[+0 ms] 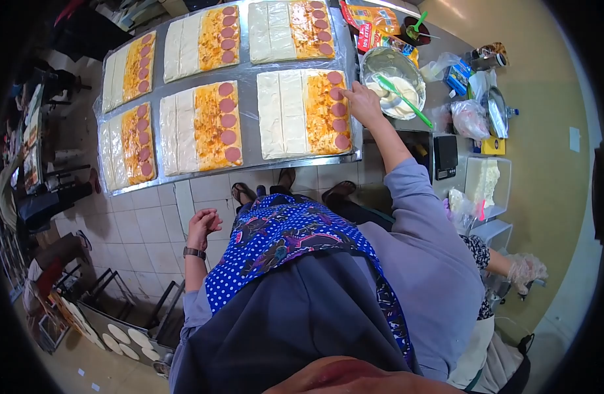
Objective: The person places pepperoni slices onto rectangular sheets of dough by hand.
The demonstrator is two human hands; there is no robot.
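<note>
My right hand reaches over the right edge of the nearest right dough sheet. Its index finger is stretched out and its tip is at a round sausage slice in the column along that edge; no lifted slice shows in the hand. Orange-brown spread covers the strip beside the slices, while the left part of the sheet is plain and scored lengthwise. My left hand, with a watch on the wrist, hangs beside my apron above the floor. Its fingers are loosely curled and nothing shows in them.
Several similar sheets, such as the middle one, lie on the metal table. A bowl of white cream with a green spatula stands right. Beyond are packets and a black scale. A co-worker's gloved hand is at lower right.
</note>
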